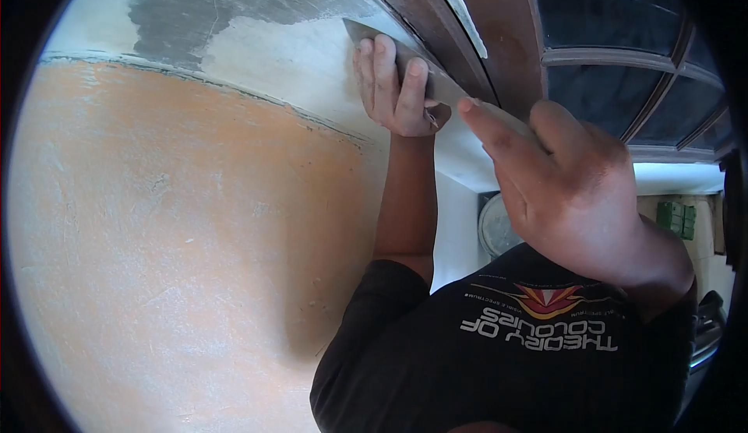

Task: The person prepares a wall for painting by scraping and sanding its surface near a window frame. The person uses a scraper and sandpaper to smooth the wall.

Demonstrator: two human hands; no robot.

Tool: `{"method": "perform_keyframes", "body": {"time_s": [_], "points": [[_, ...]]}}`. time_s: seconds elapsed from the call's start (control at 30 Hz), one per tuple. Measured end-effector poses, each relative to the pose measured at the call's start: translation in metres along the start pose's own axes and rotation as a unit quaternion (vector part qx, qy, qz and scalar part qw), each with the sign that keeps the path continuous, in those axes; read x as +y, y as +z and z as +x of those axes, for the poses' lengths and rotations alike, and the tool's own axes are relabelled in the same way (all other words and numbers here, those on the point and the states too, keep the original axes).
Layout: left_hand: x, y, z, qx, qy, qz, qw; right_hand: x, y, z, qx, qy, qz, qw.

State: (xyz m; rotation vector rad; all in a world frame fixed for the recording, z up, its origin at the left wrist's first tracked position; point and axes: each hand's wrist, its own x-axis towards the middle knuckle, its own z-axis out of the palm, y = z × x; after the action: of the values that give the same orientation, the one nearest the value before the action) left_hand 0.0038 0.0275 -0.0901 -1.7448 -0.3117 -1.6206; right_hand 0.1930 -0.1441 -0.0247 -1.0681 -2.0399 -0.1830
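A putty knife (pixel 444 84) with a broad, thin metal blade lies along the edge of a brown wooden frame (pixel 413 8), its blade against the wall. My right hand (pixel 565 180) is closed round the handle end, the forefinger stretched along it. My left hand (pixel 397 86) is closed on the blade, several fingertips pressed on its face and the thumb partly hidden. Beside the blade, the wall carries a pale smooth patch (pixel 288 51) and a dark grey patch (pixel 183 12) with a thin crack.
An orange, rough-painted wall (pixel 171 223) fills the left, below a chipped ridge (pixel 234 90). Dark window panes (pixel 608 20) are at upper right. Lower down stand a round pale lid or bucket (pixel 499 227) and a green crate-like thing (pixel 676 220).
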Motion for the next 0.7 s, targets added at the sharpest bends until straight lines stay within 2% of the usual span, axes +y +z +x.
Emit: {"method": "perform_keyframes", "body": {"time_s": [0.07, 0.2, 0.3, 0.43, 0.5, 0.6, 0.7], "points": [[0.002, 0.0, 0.0, -0.005, -0.001, 0.002, 1.0, 0.002, 0.006, -0.001, 0.034, -0.015, 0.006, 0.999], [0.003, -0.002, 0.002, -0.021, 0.003, -0.002, 1.0, 0.002, -0.001, -0.002, 0.003, -0.01, -0.003, 1.0], [-0.001, 0.001, -0.004, 0.003, 0.012, -0.009, 1.0, 0.001, 0.001, -0.005, 0.023, -0.012, 0.0, 1.0], [0.0, 0.001, -0.001, -0.017, 0.016, 0.004, 1.0, 0.01, 0.005, -0.001, 0.033, -0.028, 0.0, 0.999], [0.004, 0.002, -0.001, 0.001, -0.013, 0.047, 0.999, 0.014, 0.007, -0.002, 0.041, -0.029, 0.006, 0.999], [0.003, -0.002, -0.003, -0.02, -0.002, 0.029, 0.999, 0.014, 0.006, -0.001, 0.046, -0.035, 0.0, 0.998], [-0.002, 0.0, 0.0, -0.016, 0.003, 0.029, 0.999, 0.01, 0.002, -0.001, 0.017, -0.002, 0.002, 1.0]]}}
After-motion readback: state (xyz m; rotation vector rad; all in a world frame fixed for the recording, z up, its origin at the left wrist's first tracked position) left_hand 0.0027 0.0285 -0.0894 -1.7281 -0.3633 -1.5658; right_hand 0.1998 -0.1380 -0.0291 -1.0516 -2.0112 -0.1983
